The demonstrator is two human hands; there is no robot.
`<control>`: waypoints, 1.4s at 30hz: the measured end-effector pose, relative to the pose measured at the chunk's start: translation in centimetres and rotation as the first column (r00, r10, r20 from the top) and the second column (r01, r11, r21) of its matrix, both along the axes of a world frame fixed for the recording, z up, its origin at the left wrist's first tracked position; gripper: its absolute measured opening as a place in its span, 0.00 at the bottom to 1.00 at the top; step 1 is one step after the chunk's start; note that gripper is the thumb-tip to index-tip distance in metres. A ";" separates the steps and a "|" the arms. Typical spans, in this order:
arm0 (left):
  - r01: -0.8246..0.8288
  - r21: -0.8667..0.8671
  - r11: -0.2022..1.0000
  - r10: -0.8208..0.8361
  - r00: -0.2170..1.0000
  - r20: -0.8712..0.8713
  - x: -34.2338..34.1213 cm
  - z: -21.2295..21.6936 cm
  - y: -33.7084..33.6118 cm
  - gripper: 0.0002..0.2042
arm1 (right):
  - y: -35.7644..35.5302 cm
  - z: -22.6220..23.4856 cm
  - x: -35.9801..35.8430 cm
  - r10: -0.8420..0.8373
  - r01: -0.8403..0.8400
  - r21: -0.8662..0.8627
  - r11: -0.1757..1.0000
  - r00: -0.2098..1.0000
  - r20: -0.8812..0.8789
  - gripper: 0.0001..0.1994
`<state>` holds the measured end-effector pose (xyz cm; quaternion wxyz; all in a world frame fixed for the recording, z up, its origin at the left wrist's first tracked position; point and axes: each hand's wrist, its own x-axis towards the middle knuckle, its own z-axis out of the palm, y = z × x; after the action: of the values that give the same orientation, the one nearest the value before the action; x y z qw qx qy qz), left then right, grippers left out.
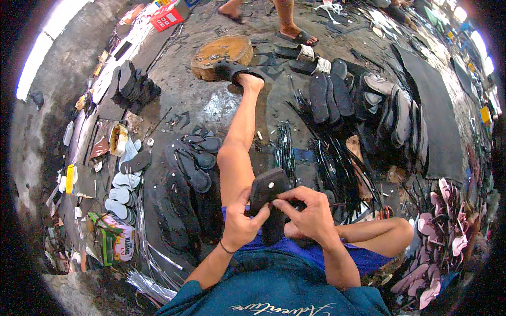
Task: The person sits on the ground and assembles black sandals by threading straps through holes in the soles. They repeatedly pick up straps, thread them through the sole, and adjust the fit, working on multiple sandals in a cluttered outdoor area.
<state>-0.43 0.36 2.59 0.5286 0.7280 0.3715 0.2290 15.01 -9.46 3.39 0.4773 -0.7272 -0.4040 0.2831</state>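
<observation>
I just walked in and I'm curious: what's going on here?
A person sits low, working on a dark sole. The left hand grips it; the right hand has its fingertips at the edge, though whether they pinch something is hard to tell. Black sandals lie to the left.

**Materials around on the dark grey, stained floor [176, 66]**

At the far side there is a round brown wooden block [219, 49]. To its right, the bare leg of another person [284, 16] is visible, with a black open slipper [302, 37]. At upper left is a red cardboard box [166, 18]. On the left lie pale grey shoe soles [120, 196], and near them a green and white box [108, 239]. On the right, a long black flat sheet [435, 116] lies beyond many pink sole-shaped pieces [415, 276].
</observation>
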 end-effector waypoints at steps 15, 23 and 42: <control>0.223 0.323 0.920 -0.261 0.962 0.080 -0.2 -3.5 -1.2 0.30 | -2.1 -2.3 -2.5 -0.123 0.133 -0.054 0.990 0.981 0.148 0.07; 0.304 0.259 0.917 -0.349 0.925 0.151 0.2 -4.2 -1.8 0.31 | -3.5 -3.1 -1.2 -0.060 0.072 -0.075 0.995 0.986 0.154 0.03; 0.457 0.237 0.858 -0.488 0.868 0.092 2.3 -5.1 -1.8 0.32 | -5.5 -3.6 1.9 0.075 -0.041 -0.153 0.987 0.972 0.224 0.07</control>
<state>1.88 -1.49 -2.46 0.5160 0.8288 0.1150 0.1830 16.89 -14.92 -0.25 0.3640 -0.7761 -0.4553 0.2404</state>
